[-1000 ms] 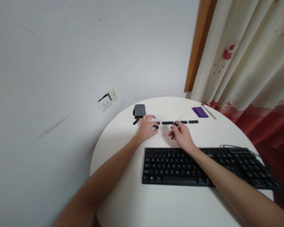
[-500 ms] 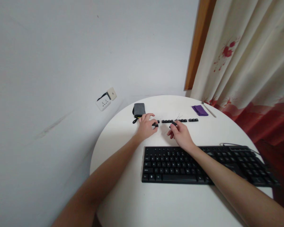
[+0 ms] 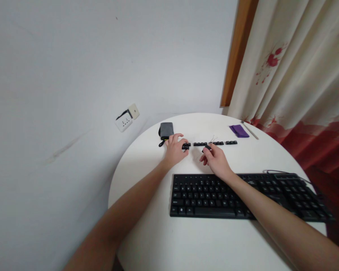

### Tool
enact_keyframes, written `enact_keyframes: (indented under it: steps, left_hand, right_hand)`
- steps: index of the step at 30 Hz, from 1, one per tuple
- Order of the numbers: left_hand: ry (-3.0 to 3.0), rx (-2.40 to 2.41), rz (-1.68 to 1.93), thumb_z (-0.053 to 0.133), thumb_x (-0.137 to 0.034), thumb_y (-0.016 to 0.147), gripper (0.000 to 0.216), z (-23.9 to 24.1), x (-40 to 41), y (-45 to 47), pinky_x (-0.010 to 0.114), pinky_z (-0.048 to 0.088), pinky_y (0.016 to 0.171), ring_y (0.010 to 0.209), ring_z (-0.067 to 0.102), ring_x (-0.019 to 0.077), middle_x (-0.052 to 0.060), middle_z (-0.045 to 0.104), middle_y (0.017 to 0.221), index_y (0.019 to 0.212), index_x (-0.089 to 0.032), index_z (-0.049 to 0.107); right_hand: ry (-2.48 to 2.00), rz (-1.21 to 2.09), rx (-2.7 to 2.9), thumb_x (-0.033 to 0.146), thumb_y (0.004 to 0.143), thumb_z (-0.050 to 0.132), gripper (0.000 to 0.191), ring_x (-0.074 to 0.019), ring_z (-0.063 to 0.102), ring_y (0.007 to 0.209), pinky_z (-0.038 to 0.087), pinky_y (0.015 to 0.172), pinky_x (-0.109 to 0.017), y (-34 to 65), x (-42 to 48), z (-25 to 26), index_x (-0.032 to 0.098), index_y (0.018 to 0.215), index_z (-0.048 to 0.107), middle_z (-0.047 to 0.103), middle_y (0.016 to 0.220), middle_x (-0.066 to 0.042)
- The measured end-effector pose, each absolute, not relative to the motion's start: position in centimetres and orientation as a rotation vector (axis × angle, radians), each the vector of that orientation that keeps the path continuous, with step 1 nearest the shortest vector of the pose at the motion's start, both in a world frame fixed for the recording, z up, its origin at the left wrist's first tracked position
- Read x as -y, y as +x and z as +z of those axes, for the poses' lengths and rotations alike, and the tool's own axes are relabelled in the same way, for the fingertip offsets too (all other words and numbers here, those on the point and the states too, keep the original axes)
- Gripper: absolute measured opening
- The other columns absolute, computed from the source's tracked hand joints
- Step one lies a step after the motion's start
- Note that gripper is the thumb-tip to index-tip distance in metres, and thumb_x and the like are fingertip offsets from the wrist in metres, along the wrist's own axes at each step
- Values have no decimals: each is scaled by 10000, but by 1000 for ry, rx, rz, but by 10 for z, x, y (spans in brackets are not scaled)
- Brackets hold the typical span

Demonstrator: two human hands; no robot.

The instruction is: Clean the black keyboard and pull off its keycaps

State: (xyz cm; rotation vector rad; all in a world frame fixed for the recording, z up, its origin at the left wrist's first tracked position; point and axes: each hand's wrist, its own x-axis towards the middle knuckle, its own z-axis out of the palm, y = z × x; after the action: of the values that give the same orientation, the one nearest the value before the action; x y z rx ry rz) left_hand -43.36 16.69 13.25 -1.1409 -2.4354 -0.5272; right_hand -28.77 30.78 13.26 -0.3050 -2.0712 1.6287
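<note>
My left hand (image 3: 175,149) rests at the left end of a row of black keycaps (image 3: 200,144). Its thumb and forefinger are closed around a small black keycap (image 3: 185,148) just in front of that row; the other fingers are spread beside a grey pouch (image 3: 167,130). Between the thumb and fingers of my right hand (image 3: 216,160) is a small black piece with thin wires sticking up behind it, which looks like a wire keycap puller (image 3: 206,149). This hand is held above the table, between the row and the black keyboard (image 3: 214,212).
A purple pouch (image 3: 238,131) and a thin pale stick (image 3: 251,130) lie at the back right of the round white table (image 3: 147,233). The keyboard's cable (image 3: 279,171) runs behind it. A wall with a socket (image 3: 124,122) borders the left; a curtain (image 3: 299,94) hangs at right.
The keycap at my left fingertips has gone from tilted to lying level, close in front of the row. My right hand has barely moved.
</note>
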Motion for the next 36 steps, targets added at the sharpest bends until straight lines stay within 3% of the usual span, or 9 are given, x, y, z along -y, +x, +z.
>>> enact_keyframes:
  steps: [36]
  left_hand:
    - [-1149,2442,-532,747,-287,741,433,134,-165,-432,498,335,983,1265,393,340,85,498,1372,1162,-287,650]
  right_hand:
    - [-239,1501,2162,441,953,490,237,-159,633,546,488,561,-280,-277,-306,152,214,889,517,689,669,-18]
